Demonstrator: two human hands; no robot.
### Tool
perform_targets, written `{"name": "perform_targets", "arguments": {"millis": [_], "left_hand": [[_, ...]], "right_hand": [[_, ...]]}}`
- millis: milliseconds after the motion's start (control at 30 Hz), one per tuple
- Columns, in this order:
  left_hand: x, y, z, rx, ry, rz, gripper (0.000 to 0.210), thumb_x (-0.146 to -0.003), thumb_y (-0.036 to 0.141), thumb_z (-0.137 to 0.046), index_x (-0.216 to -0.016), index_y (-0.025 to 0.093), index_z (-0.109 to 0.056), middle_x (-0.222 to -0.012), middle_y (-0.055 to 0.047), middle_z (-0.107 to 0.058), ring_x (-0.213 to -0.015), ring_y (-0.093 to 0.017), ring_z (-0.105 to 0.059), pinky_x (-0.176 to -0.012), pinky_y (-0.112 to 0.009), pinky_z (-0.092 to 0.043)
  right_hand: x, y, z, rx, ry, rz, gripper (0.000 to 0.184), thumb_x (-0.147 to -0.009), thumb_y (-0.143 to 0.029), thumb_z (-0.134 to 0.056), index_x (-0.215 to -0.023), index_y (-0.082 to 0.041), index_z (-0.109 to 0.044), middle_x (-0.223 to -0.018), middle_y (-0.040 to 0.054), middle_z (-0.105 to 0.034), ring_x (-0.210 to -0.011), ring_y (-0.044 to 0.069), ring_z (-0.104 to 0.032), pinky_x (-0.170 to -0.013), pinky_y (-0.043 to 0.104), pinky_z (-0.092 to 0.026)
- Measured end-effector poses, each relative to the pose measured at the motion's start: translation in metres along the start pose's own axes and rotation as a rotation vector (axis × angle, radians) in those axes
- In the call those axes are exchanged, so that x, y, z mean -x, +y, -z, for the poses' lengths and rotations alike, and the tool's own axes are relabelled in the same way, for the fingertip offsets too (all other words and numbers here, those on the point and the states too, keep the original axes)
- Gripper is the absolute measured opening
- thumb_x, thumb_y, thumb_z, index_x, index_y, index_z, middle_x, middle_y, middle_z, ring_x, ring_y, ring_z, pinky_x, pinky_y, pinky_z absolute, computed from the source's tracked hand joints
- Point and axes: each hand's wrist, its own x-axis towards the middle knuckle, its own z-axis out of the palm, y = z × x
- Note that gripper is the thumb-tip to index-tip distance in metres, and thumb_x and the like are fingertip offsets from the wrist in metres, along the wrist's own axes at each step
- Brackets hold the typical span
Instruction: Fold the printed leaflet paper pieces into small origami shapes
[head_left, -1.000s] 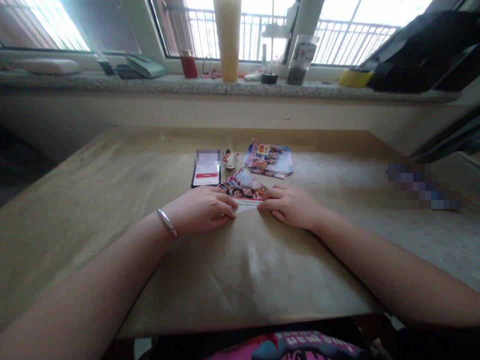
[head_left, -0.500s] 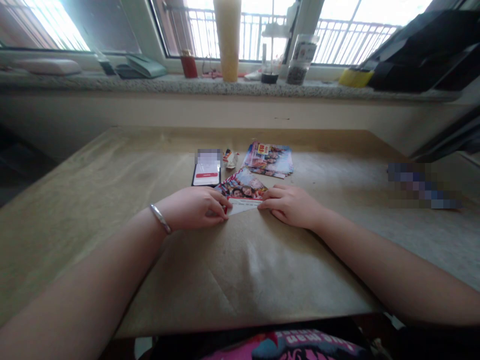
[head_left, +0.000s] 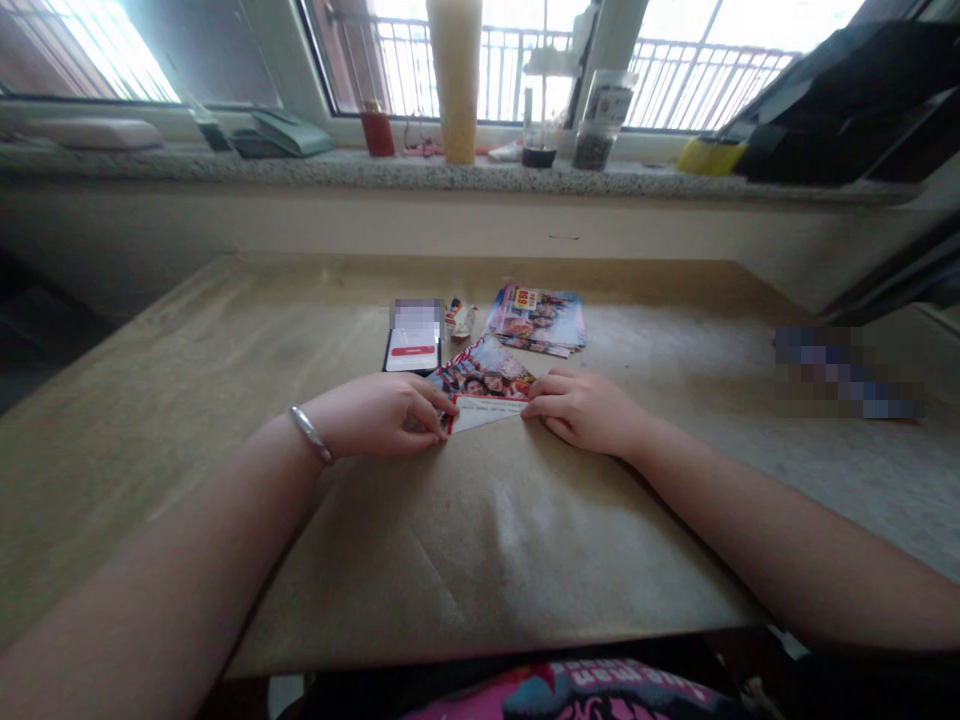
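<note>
A folded printed flyer (head_left: 491, 384) lies on the table in front of me, its picture side facing up with a white strip along the near edge. My left hand (head_left: 394, 413) grips its left near corner between thumb and fingers, a silver bangle on the wrist. At the right near corner, my right hand (head_left: 576, 410) pinches the paper. Just beyond the flyer lies a stack of similar flyers (head_left: 538, 320). A phone (head_left: 414, 337) with a lit screen rests beyond my left hand, and a small crumpled wrapper (head_left: 461, 318) sits beside it.
The table (head_left: 480, 560) has a tan cover. On the right lies a pixelated flat item (head_left: 844, 372). Along the windowsill (head_left: 360, 178) stand a red bottle (head_left: 377, 130), a tall yellowish cylinder (head_left: 460, 80), a clear container (head_left: 600, 120), and a black bag (head_left: 840, 110).
My left hand has shifted slightly left along the flyer's near edge, uncovering more of the white strip. My right hand has barely moved. The rest stays in place.
</note>
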Motion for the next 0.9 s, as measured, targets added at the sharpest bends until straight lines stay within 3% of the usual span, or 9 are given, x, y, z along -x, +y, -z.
{"name": "perform_targets", "arguments": {"millis": [200, 333, 467, 700, 900], "left_hand": [[-0.004, 0.003, -0.004, -0.023, 0.057, 0.01, 0.015, -0.08, 0.019, -0.054, -0.08, 0.02, -0.068, -0.103, -0.002, -0.068, -0.091, -0.014, -0.062, -0.085, -0.025, -0.048], [-0.009, 0.003, -0.012, -0.081, 0.118, 0.019, 0.012, -0.08, 0.018, -0.054, -0.087, 0.018, -0.063, -0.094, -0.005, -0.064, -0.087, -0.016, -0.059, -0.079, -0.026, -0.049], [-0.01, 0.0, -0.019, -0.101, 0.139, -0.024, 0.02, -0.084, 0.017, -0.05, -0.1, 0.018, -0.062, -0.102, -0.007, -0.063, -0.093, -0.017, -0.058, -0.083, -0.029, -0.049], [-0.015, 0.009, -0.029, -0.171, 0.189, -0.101, 0.037, -0.085, 0.014, -0.046, -0.119, 0.023, -0.058, -0.122, -0.007, -0.057, -0.109, -0.021, -0.052, -0.095, -0.039, -0.044], [-0.019, 0.015, -0.031, -0.236, 0.203, -0.067, 0.03, -0.091, 0.024, -0.044, -0.117, 0.022, -0.059, -0.118, -0.007, -0.059, -0.106, -0.023, -0.052, -0.093, -0.04, -0.045]], "right_hand": [[-0.003, -0.001, 0.003, 0.015, -0.018, 0.003, 0.021, -0.084, -0.014, -0.048, -0.089, -0.019, -0.068, -0.093, 0.0062, -0.066, -0.084, 0.018, -0.055, -0.072, 0.029, -0.043], [-0.003, -0.002, 0.004, 0.052, -0.031, -0.004, 0.018, -0.082, -0.013, -0.048, -0.085, -0.017, -0.065, -0.091, 0.0072, -0.065, -0.083, 0.019, -0.054, -0.073, 0.029, -0.042], [-0.002, -0.002, 0.004, 0.095, -0.012, -0.057, 0.017, -0.083, -0.015, -0.048, -0.084, -0.018, -0.064, -0.091, 0.0065, -0.065, -0.083, 0.019, -0.054, -0.072, 0.03, -0.042], [-0.012, -0.01, -0.001, -0.018, -0.006, 0.045, 0.031, -0.086, -0.015, -0.045, -0.107, -0.021, -0.066, -0.098, 0.0072, -0.064, -0.093, 0.019, -0.054, -0.079, 0.032, -0.045], [-0.019, -0.014, -0.001, 0.001, -0.042, 0.053, 0.032, -0.087, -0.017, -0.045, -0.112, -0.022, -0.064, -0.102, 0.008, -0.063, -0.095, 0.02, -0.053, -0.082, 0.034, -0.045]]}}
